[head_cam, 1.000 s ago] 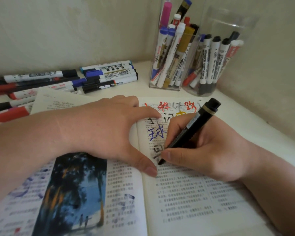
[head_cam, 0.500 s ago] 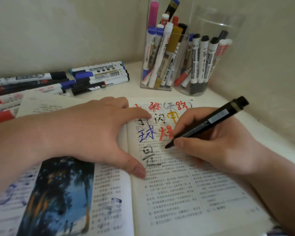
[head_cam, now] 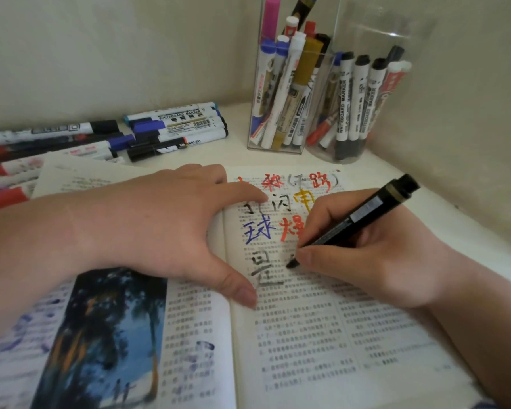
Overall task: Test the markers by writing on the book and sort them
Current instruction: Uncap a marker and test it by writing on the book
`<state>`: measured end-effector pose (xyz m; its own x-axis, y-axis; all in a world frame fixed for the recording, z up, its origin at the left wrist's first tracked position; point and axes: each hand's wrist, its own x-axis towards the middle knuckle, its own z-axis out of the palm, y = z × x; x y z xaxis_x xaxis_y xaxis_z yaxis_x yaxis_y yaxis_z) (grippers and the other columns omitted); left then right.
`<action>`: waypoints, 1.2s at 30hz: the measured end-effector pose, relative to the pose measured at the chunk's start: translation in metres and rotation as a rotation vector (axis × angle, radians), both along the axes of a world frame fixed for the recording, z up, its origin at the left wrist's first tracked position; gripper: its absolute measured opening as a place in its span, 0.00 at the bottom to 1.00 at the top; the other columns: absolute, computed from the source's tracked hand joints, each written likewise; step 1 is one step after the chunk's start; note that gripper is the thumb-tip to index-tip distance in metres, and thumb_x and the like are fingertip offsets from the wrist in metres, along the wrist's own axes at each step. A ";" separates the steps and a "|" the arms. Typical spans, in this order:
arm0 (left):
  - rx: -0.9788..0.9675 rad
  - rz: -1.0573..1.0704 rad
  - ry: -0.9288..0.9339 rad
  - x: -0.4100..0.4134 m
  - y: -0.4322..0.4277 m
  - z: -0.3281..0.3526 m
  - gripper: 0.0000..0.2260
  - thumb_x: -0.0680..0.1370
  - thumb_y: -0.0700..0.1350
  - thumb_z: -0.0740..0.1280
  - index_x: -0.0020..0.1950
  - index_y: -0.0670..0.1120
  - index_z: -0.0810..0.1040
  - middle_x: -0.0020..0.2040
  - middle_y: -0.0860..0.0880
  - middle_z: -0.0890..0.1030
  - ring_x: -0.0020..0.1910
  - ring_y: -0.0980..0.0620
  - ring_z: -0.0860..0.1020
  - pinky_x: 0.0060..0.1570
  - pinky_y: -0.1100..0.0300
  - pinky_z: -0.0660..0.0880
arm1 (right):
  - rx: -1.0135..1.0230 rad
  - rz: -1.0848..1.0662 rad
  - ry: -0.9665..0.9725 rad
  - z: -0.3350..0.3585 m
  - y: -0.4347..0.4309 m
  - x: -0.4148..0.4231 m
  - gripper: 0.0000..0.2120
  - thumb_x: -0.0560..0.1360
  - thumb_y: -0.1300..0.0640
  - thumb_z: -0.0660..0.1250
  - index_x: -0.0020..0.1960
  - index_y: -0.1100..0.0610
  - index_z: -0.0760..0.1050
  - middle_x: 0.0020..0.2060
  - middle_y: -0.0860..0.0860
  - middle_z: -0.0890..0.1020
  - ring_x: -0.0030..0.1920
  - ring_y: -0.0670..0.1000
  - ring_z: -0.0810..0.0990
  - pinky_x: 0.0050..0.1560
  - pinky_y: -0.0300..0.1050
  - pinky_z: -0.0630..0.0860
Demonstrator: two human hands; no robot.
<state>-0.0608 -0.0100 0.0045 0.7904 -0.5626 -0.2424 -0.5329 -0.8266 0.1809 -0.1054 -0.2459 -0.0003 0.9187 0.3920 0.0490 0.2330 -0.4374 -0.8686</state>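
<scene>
Both forearms are seen bare, no sleeves being worn. The left hand point(head_cam: 160, 228) and right hand point(head_cam: 375, 255) are ungloved. Nails are kept short.

my left hand point(head_cam: 165, 228) pinning the book point(head_cam: 322, 335), loose markers point(head_cam: 171, 129) crowding far left, two clear holders point(head_cam: 281, 113) blocking the far corner, bare tabletop point(head_cam: 443, 219) to my right
</scene>
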 end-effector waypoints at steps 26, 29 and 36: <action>0.005 0.009 0.008 0.001 -0.002 0.001 0.53 0.46 0.89 0.56 0.69 0.77 0.47 0.51 0.66 0.65 0.56 0.60 0.67 0.60 0.55 0.70 | 0.009 0.016 0.037 0.001 -0.003 0.009 0.03 0.65 0.62 0.72 0.34 0.58 0.79 0.25 0.47 0.77 0.27 0.43 0.73 0.29 0.34 0.69; 0.002 0.004 -0.001 0.001 -0.001 0.001 0.53 0.47 0.88 0.57 0.70 0.77 0.47 0.51 0.65 0.65 0.56 0.60 0.67 0.60 0.55 0.71 | 0.008 -0.042 0.027 -0.001 -0.004 0.011 0.06 0.65 0.58 0.73 0.35 0.59 0.78 0.25 0.46 0.75 0.26 0.43 0.71 0.29 0.33 0.67; 0.011 0.001 0.006 0.001 0.000 0.001 0.53 0.48 0.88 0.57 0.70 0.76 0.47 0.51 0.67 0.64 0.56 0.60 0.66 0.60 0.55 0.70 | -0.131 0.080 0.072 0.008 -0.003 0.010 0.06 0.62 0.60 0.69 0.31 0.62 0.73 0.24 0.55 0.72 0.27 0.48 0.69 0.28 0.41 0.65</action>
<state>-0.0600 -0.0103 0.0059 0.7893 -0.5594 -0.2532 -0.5313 -0.8289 0.1751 -0.0951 -0.2490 0.0080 0.8835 0.4629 -0.0721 0.2110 -0.5304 -0.8211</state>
